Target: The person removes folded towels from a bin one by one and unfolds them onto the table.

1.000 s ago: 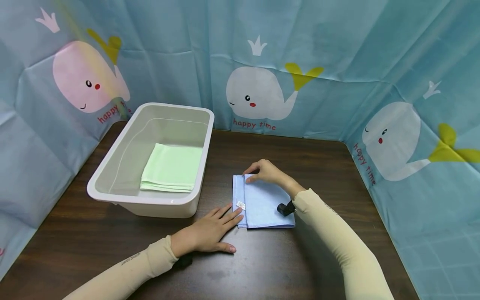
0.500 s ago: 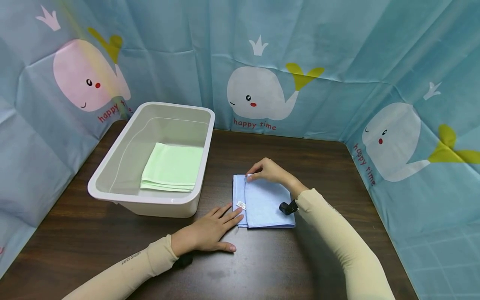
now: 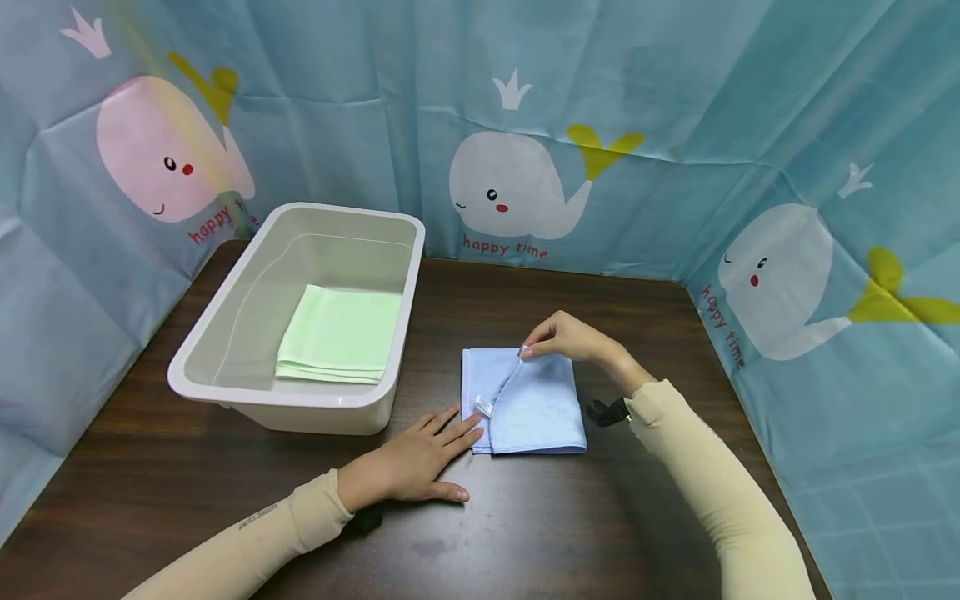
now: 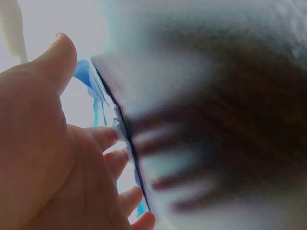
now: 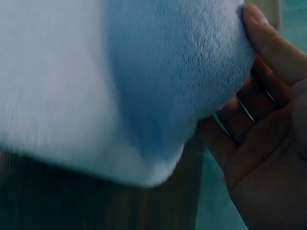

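A folded blue towel (image 3: pixel 540 412) lies on the dark wooden table, with a small white label (image 3: pixel 483 406) at its left part. My right hand (image 3: pixel 566 337) pinches the far corner of the towel's top layer between thumb and fingers and lifts it, so that edge runs slantwise. The right wrist view shows the lifted cloth (image 5: pixel 192 57) curving up to the thumb. Spread flat, my left hand (image 3: pixel 420 462) touches the towel's near left edge with straight fingertips; in the left wrist view its fingers (image 4: pixel 115 163) lie along the cloth.
Left of the towel stands a pale grey plastic tub (image 3: pixel 191 385) with a folded light green towel (image 3: pixel 341 333) inside. A blue curtain (image 3: pixel 375 150) with whale prints hangs along the back and sides of the table (image 3: pixel 480 533).
My right hand has moved right, drawing the far corner of the blue towel's top layer up and back with it. My left hand stays at the towel's near left edge.
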`<state>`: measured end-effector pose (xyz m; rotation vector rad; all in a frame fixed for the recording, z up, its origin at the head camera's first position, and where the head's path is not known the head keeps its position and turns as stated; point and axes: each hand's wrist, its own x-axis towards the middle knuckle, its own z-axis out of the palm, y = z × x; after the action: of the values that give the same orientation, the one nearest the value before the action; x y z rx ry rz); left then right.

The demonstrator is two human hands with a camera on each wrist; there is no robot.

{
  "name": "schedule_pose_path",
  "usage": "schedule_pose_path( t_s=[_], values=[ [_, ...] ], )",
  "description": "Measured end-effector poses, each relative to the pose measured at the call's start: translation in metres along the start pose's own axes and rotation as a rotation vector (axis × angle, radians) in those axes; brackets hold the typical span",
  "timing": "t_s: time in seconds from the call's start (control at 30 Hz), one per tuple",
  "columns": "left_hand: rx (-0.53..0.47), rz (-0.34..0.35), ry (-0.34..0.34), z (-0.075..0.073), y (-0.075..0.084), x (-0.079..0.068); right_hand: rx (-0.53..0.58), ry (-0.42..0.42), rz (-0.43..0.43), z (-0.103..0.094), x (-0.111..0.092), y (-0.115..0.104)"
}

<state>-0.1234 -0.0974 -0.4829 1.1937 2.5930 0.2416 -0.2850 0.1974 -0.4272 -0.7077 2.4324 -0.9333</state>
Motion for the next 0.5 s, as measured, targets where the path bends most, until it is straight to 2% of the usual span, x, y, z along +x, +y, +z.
schedule_pose_path(
  t_s=[0.1,0.33,0.5],
  values=[
    [-0.002,0.001,0.000,-0.002,0.001,0.001,0.016,-0.015,0.004,-0.013,-0.018,0.005],
    [-0.014,0.002,0.009,-0.002,0.002,0.002,0.017,-0.035,0.034,-0.042,-0.050,0.031],
    [-0.017,0.001,0.018,-0.002,0.003,0.002,0.036,-0.021,0.076,-0.058,-0.071,0.047]
  ],
)
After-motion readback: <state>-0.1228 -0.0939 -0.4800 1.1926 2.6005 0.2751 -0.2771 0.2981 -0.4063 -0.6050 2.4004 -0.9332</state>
